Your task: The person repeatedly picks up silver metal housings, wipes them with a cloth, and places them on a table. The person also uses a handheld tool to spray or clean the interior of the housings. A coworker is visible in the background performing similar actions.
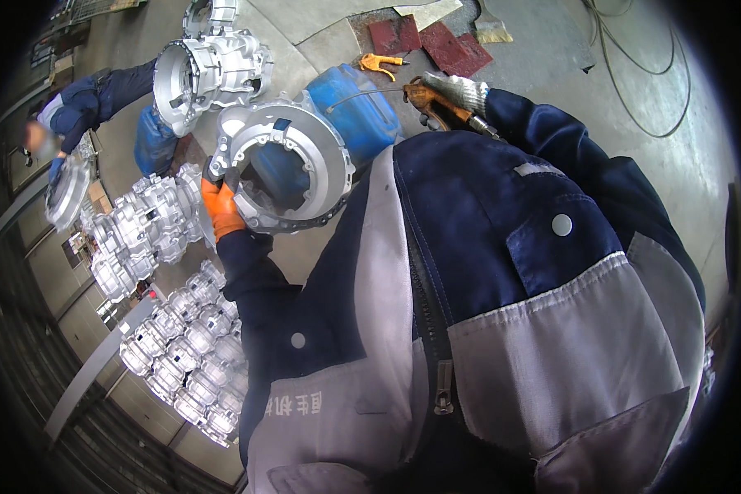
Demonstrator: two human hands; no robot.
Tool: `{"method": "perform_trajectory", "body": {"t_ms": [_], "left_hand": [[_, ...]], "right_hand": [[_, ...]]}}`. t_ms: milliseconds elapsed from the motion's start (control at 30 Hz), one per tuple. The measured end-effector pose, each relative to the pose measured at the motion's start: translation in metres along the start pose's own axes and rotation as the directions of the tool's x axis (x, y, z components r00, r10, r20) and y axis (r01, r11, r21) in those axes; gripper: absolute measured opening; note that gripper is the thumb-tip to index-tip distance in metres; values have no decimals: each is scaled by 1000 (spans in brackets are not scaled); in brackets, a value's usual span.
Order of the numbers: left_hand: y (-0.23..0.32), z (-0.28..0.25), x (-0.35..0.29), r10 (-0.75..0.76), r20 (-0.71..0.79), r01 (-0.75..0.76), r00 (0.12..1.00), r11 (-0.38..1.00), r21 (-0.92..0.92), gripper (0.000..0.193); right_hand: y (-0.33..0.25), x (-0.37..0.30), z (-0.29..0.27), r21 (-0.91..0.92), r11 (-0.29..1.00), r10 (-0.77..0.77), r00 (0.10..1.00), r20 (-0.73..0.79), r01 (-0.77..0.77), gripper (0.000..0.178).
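A large ring-shaped cast metal housing (pixel 331 152) is tilted in front of me, its round opening facing up toward me. My left hand (pixel 221 206), in an orange glove with dark fingertips, is closed on the left edge of its rim. In my right hand (pixel 459 90), which wears a whitish glove, is a worn orange air blow gun (pixel 428 100). The gun's long thin nozzle points left toward the housing, its tip over a blue plastic jerrycan (pixel 356 115). A metal hose fitting shows at the gun's rear end. Some of my right fingers are hidden behind the gun.
Another silver housing (pixel 222 70) stands beyond mine. Stacked housings (pixel 152 218) fill the left side, with more rows (pixel 193 346) nearer. A co-worker (pixel 82 111) bends over a part at far left. A second orange blow gun (pixel 380 64), dark red mats (pixel 453 49) and a hose (pixel 646 132) lie on the floor.
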State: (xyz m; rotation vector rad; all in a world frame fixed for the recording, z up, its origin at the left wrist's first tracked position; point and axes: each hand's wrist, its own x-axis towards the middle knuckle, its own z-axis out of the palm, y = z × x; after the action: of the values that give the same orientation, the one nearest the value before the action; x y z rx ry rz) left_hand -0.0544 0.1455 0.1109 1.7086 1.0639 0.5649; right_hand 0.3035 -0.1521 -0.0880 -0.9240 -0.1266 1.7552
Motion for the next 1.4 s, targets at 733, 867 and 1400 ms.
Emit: {"method": "perform_trajectory", "body": {"t_ms": [733,867,1400], "left_hand": [[8,8,-5,-4,-42,4,999,1000,-5,44],[12,8,-6,-67,-19,66,998,997,-36,52],[-5,9,1,-210,-370,183,905,977,-106,54]], "right_hand": [[10,-5,-4,-223,974,-46,999,-11,42,46],[11,2,-3,-208,969,-120,991,66,131,45],[-94,-35,86,132,991,13,985,170,-36,48]]}}
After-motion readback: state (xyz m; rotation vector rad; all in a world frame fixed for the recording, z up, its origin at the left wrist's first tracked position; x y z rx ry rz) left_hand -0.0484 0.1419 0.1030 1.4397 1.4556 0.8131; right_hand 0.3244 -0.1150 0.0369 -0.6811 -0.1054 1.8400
